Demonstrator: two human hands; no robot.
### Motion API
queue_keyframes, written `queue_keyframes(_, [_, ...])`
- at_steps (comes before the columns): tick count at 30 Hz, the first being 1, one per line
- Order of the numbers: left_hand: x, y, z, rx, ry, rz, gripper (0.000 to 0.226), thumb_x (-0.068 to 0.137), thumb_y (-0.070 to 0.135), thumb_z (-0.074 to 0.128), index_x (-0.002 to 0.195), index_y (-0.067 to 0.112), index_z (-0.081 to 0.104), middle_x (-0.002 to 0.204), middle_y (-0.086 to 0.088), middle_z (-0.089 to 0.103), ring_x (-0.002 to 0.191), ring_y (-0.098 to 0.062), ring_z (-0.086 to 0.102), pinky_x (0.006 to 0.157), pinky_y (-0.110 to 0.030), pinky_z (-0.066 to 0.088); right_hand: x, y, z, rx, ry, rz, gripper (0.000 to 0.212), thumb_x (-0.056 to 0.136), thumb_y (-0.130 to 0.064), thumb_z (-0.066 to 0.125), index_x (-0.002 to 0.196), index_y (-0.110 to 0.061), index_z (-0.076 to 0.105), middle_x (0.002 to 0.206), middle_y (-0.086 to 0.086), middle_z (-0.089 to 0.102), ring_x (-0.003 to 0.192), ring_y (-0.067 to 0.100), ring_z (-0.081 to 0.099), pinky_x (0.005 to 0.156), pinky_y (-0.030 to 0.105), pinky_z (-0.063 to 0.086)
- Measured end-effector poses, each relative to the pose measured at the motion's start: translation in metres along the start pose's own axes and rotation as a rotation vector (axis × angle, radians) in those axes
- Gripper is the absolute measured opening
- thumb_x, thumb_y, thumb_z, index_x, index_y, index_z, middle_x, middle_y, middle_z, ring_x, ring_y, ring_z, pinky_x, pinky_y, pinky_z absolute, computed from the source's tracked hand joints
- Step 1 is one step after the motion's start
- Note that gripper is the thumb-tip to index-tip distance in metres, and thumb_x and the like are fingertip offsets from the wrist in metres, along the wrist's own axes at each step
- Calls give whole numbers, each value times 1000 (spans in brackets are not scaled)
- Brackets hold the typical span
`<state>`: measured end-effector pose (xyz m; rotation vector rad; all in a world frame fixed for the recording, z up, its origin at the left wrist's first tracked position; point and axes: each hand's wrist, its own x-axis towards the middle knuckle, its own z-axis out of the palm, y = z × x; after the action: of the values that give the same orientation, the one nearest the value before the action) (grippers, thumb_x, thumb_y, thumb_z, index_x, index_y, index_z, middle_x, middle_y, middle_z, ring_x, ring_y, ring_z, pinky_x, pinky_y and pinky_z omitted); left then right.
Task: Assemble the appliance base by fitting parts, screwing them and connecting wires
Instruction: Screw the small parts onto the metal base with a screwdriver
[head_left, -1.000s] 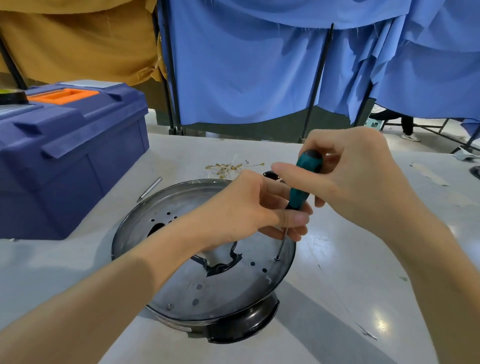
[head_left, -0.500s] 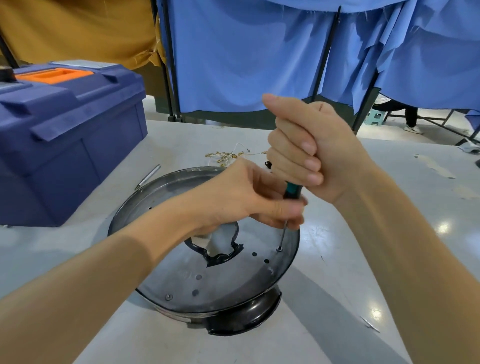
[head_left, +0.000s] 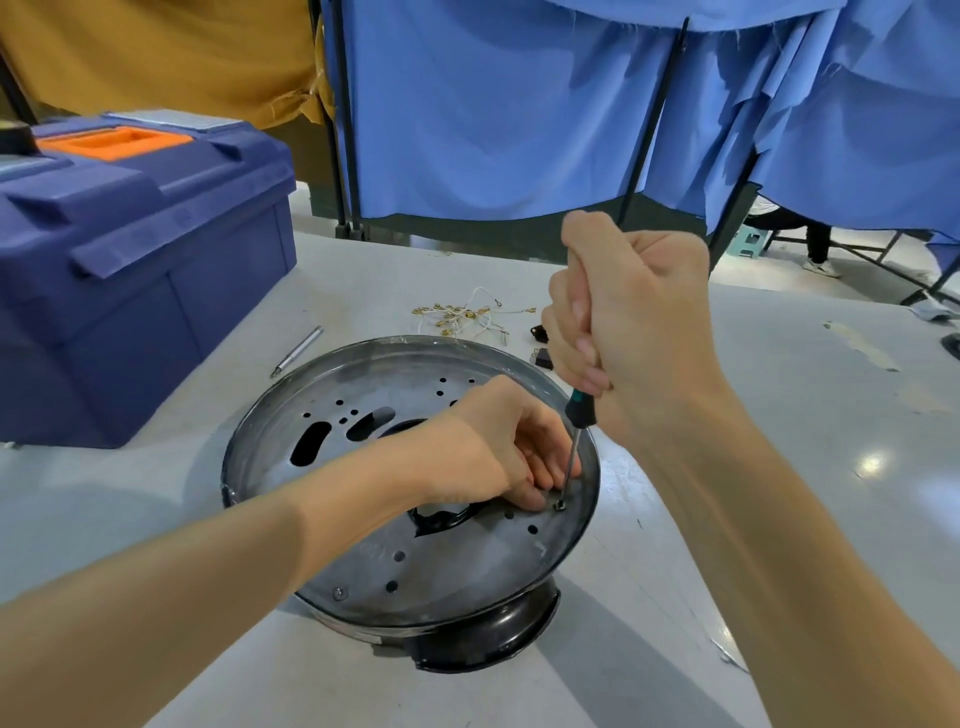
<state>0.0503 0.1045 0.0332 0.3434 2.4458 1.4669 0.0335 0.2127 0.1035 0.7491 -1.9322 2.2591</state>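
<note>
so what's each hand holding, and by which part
Right hand grips the screwdriver by its handle. Left hand has its fingertips at the shaft tip by the screw; whether they pinch anything cannot be told.

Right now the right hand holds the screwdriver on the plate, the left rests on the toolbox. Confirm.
Wrong on the left hand: in the head view it rests on the plate by the screwdriver tip, not the toolbox. The right hand holds the screwdriver.
</note>
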Motion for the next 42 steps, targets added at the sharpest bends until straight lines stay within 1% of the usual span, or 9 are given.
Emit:
queue_keyframes(7, [0,0,0,15,39,9,35,66,-19,76,76,14,69,73,-3,65,61,-6,61,63,-17,51,-5,5,0,-93,263,-95,54,86,-5,43,35,-9,27,29,-3,25,29,18,21,42,19,22])
queue_keyframes(11, [0,3,4,107,67,84,30,62,-2,86,65,20,67,61,7,64,52,-1,58,57,-11,45,-9,4,-1,-69,374,-124,53,83,-8,41,34,-16,24,31,-4,24,30,18,21,44,20,22])
queue_keyframes(14, [1,2,6,160,90,104,34,65,0,85,58,25,63,55,11,61,48,2,54,54,-9,41,-14,5,0,-71,425,-160,56,87,-9,41,34,-16,22,34,-5,23,32,16,20,43,20,21])
queue_keyframes(17, [1,0,6,177,86,104,36,68,-1,83,59,26,62,57,10,62,49,2,55,55,-10,42,-18,6,-5,-45,462,-175,60,90,-9,41,33,-18,25,33,-6,26,30,16,23,42,19,23])
queue_keyframes(24, [3,-2,-1,149,62,76,42,69,-16,74,67,26,66,66,3,66,60,-3,63,64,-17,51,-15,5,-7,-38,361,-202,61,87,-9,41,28,-19,31,29,-8,28,28,18,23,45,18,23])
queue_keyframes(28, [6,3,-6,174,49,43,35,67,-9,82,74,22,68,71,2,65,54,2,57,62,-13,48,-13,6,-9,7,312,-204,60,89,-5,42,31,-18,29,29,-5,24,27,18,20,43,17,23])
queue_keyframes(31, [9,5,-6,168,54,18,31,66,-7,83,78,18,69,71,2,64,56,0,57,60,-12,46,-10,7,-11,38,283,-202,60,90,-7,42,33,-17,28,30,-5,24,27,17,19,43,16,23])
queue_keyframes(36, [14,3,-9,176,82,6,32,64,-5,85,75,20,69,64,7,62,52,4,55,58,-10,46,-4,9,-11,68,202,-189,62,91,-10,43,31,-19,33,29,-3,25,25,16,20,43,16,23])
queue_keyframes(42, [21,-3,-10,194,133,1,37,62,-3,86,68,28,67,59,13,60,48,8,54,53,-6,44,4,13,-10,40,256,-197,61,93,-10,43,34,-14,27,29,-5,25,27,17,20,43,16,23])
